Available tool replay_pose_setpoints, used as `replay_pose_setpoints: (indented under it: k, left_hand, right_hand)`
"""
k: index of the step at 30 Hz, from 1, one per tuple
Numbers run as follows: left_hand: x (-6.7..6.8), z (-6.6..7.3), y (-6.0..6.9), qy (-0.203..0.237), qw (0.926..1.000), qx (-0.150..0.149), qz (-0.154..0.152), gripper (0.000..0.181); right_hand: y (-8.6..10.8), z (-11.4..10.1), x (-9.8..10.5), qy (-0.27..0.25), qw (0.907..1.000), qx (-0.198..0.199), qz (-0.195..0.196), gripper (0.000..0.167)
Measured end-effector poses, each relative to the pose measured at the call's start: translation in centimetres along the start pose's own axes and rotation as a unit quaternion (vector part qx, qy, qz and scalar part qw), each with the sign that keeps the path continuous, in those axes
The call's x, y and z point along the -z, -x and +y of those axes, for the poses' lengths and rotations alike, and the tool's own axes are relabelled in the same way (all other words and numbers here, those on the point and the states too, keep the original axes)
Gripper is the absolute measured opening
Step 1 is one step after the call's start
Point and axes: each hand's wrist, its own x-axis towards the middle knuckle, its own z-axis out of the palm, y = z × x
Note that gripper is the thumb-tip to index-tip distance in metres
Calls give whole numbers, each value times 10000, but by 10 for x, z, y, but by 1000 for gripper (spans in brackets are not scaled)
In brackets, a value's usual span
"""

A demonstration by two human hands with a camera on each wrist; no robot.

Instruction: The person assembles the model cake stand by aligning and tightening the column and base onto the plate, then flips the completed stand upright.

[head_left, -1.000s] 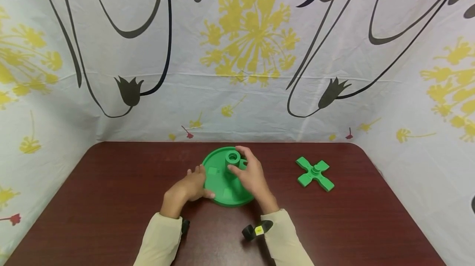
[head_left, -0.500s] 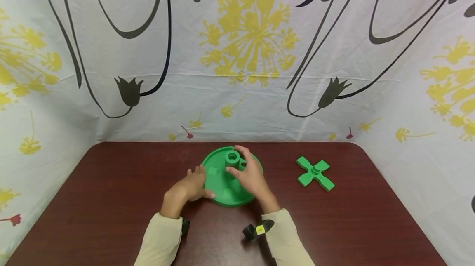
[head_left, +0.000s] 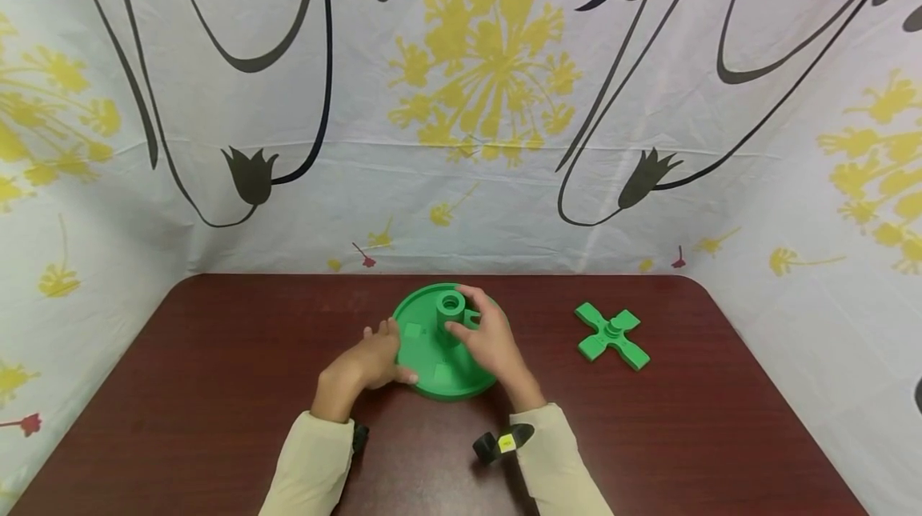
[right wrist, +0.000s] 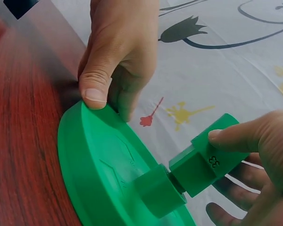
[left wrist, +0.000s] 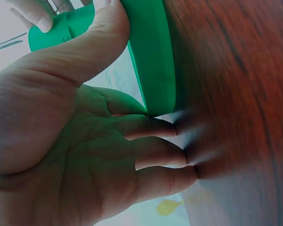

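Observation:
A round green base (head_left: 439, 376) with a raised rim lies flat on the table in the head view. From its middle rises a post (right wrist: 160, 190), topped by an upright green piece (right wrist: 212, 157) with a blocky collar, embossed characters and a round end. In the head view this green piece shows a hole in its top. My right hand (head_left: 497, 344) pinches it between thumb and fingers; the far fingers are partly hidden. At the base's left edge, my left hand (head_left: 370, 360) holds the rim, thumb (right wrist: 94, 92) over it. Its other fingers reach down to the table in the left wrist view.
A green cross-shaped piece (head_left: 612, 336) with a small central stub lies on the dark red wooden table (head_left: 684, 428), right of the base. A patterned white cloth (head_left: 504, 212) hangs behind the table and along both sides.
My right thumb and fingers shift slightly around the upright green piece. The left hand stays at the rim, and the base and cross-shaped piece keep their places.

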Motion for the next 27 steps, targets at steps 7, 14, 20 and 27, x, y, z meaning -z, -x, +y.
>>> replay_pose_setpoints:
  k: [7,14,20,27]
  left_hand:
    - [1,1,0,-29,10000,15,-19,99]
    - [1,1,1,-33,10000,29,-28,99]
    - [1,1,1,-17,10000,28,-18,99]
    - [1,1,2,20,10000,6,6,99]
  right_hand:
    - [-1,-1,-6,250,9986,-260,386,49]
    - [0,-1,-7,337,9980,-305,443,54]
    - [1,-2,-4,41,10000,-46,60,59]
    - [0,-2,-3,-33,10000,45,-74,58]
